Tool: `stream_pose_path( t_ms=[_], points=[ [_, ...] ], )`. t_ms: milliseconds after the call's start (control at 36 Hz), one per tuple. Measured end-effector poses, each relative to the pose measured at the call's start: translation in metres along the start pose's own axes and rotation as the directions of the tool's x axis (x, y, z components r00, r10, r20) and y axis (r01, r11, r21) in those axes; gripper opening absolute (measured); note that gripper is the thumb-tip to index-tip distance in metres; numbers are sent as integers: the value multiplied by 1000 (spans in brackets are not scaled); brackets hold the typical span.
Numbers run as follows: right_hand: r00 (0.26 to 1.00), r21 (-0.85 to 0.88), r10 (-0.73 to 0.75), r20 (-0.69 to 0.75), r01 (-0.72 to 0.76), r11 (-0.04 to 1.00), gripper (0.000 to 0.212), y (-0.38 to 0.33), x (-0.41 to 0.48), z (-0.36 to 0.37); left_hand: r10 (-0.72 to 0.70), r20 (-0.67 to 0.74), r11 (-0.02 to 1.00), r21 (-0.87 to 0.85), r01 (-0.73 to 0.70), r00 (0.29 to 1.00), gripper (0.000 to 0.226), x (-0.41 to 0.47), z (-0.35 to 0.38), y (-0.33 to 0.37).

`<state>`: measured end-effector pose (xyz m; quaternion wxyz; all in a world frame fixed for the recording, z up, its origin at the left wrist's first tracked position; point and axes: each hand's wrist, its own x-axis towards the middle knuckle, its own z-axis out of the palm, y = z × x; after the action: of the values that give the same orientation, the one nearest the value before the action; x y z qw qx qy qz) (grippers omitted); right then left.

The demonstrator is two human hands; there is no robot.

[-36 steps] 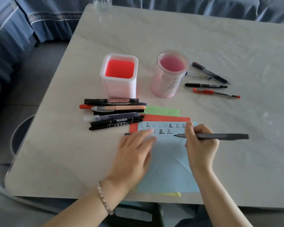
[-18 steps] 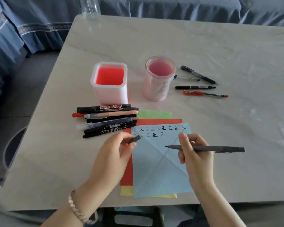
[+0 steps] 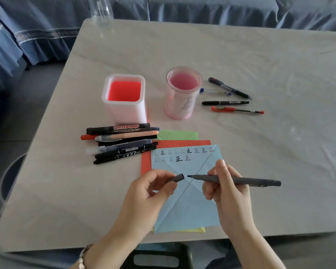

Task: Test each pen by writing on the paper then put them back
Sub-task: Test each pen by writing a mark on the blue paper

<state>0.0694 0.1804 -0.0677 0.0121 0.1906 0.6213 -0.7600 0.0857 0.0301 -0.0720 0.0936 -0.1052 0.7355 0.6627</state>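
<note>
While the pale table point(image 3: 260, 55) fills most of the view, a blue paper sheet point(image 3: 184, 210) lies near its front edge on red point(image 3: 145, 162), green point(image 3: 175, 135) and yellow point(image 3: 202, 229) sheets, with two rows of written characters along its far side. Behind it stand a square white pen holder point(image 3: 124, 111) and a round pink pen holder point(image 3: 179, 105). A pile of markers point(image 3: 122, 140) lies left of the sheets, and four pens point(image 3: 225, 102) lie right of the round holder. Above the blue sheet the right hand point(image 3: 229, 195) grips an uncapped grey pen point(image 3: 241, 180), level, tip pointing left. The left hand point(image 3: 145, 193) pinches the grey cap point(image 3: 177, 178), its mouth just short of the tip.
</note>
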Motion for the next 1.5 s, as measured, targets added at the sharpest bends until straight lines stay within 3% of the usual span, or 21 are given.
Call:
stream_pose_path(
  t_ms=[444,639,833,1000,1083,1139,1222,1500],
  points=[
    [998,-82,19,53,-14,997,35,-1,-4,1,55,0,994,98,-55,998,23,-7,3,10],
    [996,-97,83,13,-81,992,38,-4,-3,4,336,-26,904,290,-314,941,22,-6,8,8],
    [993,-82,120,0,-120,989,35,-11,1,3,467,2,847,286,-448,884,24,3,12,9],
    [994,-76,99,-35,-102,992,35,-14,-1,3,373,-1,905,221,-363,928,27,4,20,14],
    [995,-62,97,-15,-97,993,36,-15,-2,4,281,127,947,122,-296,951,16,4,23,22],
    [996,-45,92,-11,-93,995,37,-16,-2,5,229,190,968,58,-244,955,30,5,26,28],
    [998,-69,45,-44,-48,996,38,-20,1,4,178,223,983,-4,-181,958,30,13,29,35],
    [995,-83,-32,-97,24,996,39,-30,18,2,134,275,991,-55,-124,952,14,28,40,48]
  ],
)
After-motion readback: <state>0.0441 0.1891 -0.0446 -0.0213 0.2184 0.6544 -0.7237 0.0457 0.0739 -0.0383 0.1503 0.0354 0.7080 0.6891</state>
